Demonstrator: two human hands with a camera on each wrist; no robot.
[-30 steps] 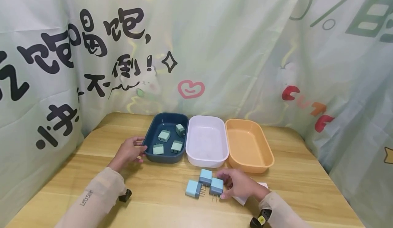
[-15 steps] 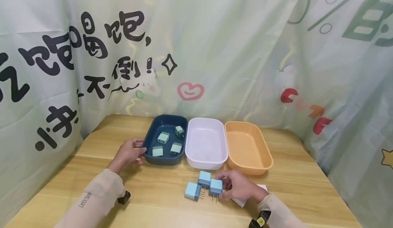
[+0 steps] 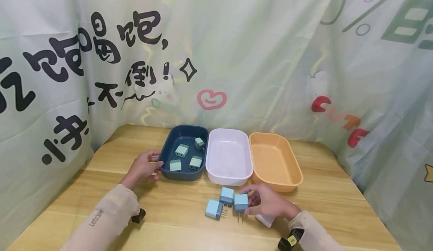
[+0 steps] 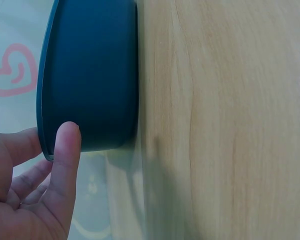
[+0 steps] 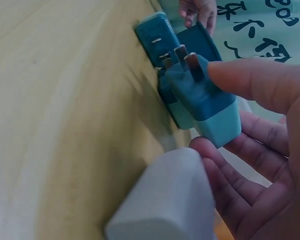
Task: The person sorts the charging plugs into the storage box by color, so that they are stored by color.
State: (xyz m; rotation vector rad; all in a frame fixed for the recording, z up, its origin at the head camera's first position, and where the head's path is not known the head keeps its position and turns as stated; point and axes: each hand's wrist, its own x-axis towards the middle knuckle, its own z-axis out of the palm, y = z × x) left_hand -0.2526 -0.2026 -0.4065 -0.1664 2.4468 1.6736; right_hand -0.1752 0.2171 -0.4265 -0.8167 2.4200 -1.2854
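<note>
My right hand (image 3: 268, 203) pinches a blue charger plug (image 3: 241, 203) between thumb and fingers; the right wrist view shows its metal prongs (image 5: 192, 66) and two-tone body. Two more blue plugs, one at the back (image 3: 227, 195) and one at the left (image 3: 214, 209), lie beside it on the table. Partly under the right hand is a white rounded block (image 5: 165, 200). My left hand (image 3: 143, 167) touches the near left corner of a dark blue tray (image 3: 182, 176), thumb along its outer wall and fingers at its side. Several pale green plugs (image 3: 181, 150) lie in this tray.
A white tray (image 3: 229, 179) and an orange tray (image 3: 277, 186) stand right of the dark blue one, side by side on the wooden table (image 3: 162, 221). A printed curtain (image 3: 250, 63) hangs behind and around the table.
The held blue plug has shifted slightly, away from the plug at the back, with my right hand. My left hand stays at the dark blue tray. The head view has shifted a little.
</note>
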